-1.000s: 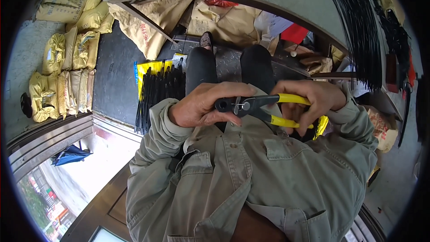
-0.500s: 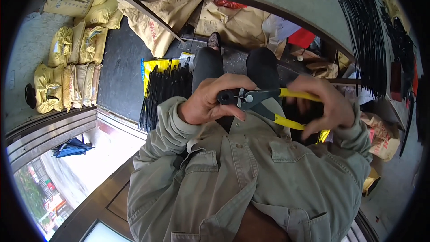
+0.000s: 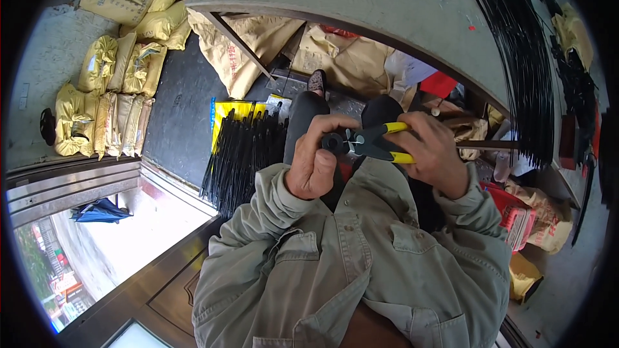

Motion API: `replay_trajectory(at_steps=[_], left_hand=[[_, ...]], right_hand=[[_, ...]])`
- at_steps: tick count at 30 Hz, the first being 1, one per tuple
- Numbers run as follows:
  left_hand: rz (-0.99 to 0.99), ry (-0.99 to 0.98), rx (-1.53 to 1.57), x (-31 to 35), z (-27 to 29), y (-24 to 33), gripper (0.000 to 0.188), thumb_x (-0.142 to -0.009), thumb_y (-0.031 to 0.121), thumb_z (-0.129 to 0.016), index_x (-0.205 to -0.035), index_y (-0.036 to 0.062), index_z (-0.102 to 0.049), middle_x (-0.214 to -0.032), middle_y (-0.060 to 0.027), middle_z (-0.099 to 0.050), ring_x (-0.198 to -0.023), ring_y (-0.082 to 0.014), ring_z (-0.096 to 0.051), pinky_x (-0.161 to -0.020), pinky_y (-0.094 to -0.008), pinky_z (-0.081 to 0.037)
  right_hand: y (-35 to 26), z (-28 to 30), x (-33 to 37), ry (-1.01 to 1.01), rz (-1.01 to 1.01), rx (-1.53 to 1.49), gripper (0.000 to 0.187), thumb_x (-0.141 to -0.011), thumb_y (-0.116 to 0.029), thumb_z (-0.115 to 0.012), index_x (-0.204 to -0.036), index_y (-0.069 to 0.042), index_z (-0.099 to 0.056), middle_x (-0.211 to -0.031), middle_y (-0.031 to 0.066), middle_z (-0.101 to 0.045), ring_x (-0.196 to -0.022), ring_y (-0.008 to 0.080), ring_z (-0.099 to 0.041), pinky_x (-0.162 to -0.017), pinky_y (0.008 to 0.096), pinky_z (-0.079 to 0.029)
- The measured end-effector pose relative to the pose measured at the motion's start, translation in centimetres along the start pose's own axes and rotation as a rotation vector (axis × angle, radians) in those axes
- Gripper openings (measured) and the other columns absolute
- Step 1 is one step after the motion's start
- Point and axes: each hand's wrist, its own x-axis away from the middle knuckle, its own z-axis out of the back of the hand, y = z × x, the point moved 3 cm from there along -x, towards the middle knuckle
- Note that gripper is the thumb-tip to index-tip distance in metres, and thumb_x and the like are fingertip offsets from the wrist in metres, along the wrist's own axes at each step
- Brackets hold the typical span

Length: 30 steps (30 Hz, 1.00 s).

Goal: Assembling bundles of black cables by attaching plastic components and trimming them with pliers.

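Observation:
In front of my chest, my left hand (image 3: 313,160) is closed round a black round part with a hole in its end (image 3: 333,143). My right hand (image 3: 431,151) grips pliers (image 3: 374,142) with dark jaws and yellow handles. The jaws meet a small silver metal piece (image 3: 351,141) right beside the black part. Whether they bite on it, I cannot tell. A bundle of long thin black rods (image 3: 244,151) lies to the left of my legs, over a yellow sheet (image 3: 220,113).
A grey workbench (image 3: 387,3) arches across the far side, with long black strands (image 3: 525,84) hanging at its right. Stuffed yellow sacks (image 3: 97,122) are stacked at left. A brown paper bag (image 3: 547,219) stands at right. A blue umbrella (image 3: 101,211) shows at lower left.
My right hand has closed round the pliers' handles, which were spread wide and are now nearer together. The whole view has shifted slightly; my left hand still holds the black part.

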Motion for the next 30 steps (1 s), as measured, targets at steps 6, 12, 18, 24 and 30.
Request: replay_trajectory(at_steps=[6, 12, 18, 24, 30], left_hand=[[0.136, 0.174, 0.104, -0.2, 0.0, -1.9, 0.060, -0.092, 0.048, -0.027, -0.107, -0.0053, -0.050, -0.067, -0.0053, -0.049, -0.053, -0.0099, -0.044, -0.050, -0.0223, -0.034], [0.203, 0.251, 0.080, -0.5, 0.6, -2.8, 0.072, -0.088, 0.059, -0.026, -0.104, -0.0068, -0.049, -0.058, -0.0014, -0.043, -0.047, -0.0065, -0.035, -0.044, -0.0210, -0.026], [0.263, 0.147, 0.152, -1.6, 0.6, -3.2, 0.071, -0.088, 0.060, -0.027, -0.101, -0.0069, -0.049, -0.057, -0.0022, -0.043, -0.044, -0.0064, -0.034, -0.043, -0.0212, -0.026], [0.308, 0.172, 0.198, -2.1, 2.1, -4.6, 0.072, -0.087, 0.061, -0.028, -0.100, -0.0065, -0.049, -0.058, -0.0034, -0.044, -0.045, -0.0071, -0.036, -0.043, -0.0217, -0.026], [0.343, 0.147, 0.221, -3.2, 2.5, -4.9, 0.071, -0.086, 0.061, -0.029, -0.100, -0.0063, -0.048, -0.058, -0.0041, -0.044, -0.048, -0.0081, -0.038, -0.045, -0.0218, -0.028]], right_hand=[[0.6, -4.6, -0.5, 0.157, -0.271, -0.763, 0.014, -0.074, -0.005, -0.059, -0.088, -0.003, -0.060, -0.076, 0.0094, -0.053, -0.064, 0.0195, -0.053, -0.056, 0.0283, -0.041], [11.5, -0.4, -8.1, 0.453, -0.773, -0.894, 0.016, -0.079, -0.015, -0.061, -0.089, -0.004, -0.063, -0.065, -0.0018, -0.052, -0.058, 0.0080, -0.046, -0.051, 0.0236, -0.034], [29.2, 2.6, -18.1, 0.430, -0.796, 0.125, 0.025, -0.075, -0.022, -0.065, -0.090, -0.002, -0.062, -0.075, 0.0100, -0.062, -0.068, 0.0212, -0.060, -0.059, 0.0335, -0.045], [33.5, 1.1, -21.2, 0.227, -0.739, 0.609, 0.027, -0.074, -0.024, -0.065, -0.088, -0.002, -0.061, -0.089, 0.0158, -0.060, -0.080, 0.0338, -0.060, -0.067, 0.0428, -0.048], [33.3, 1.5, -21.6, 0.275, -0.675, 0.569, 0.024, -0.075, -0.024, -0.063, -0.092, -0.007, -0.063, -0.097, 0.0150, -0.055, -0.083, 0.0331, -0.059, -0.068, 0.0417, -0.048]])
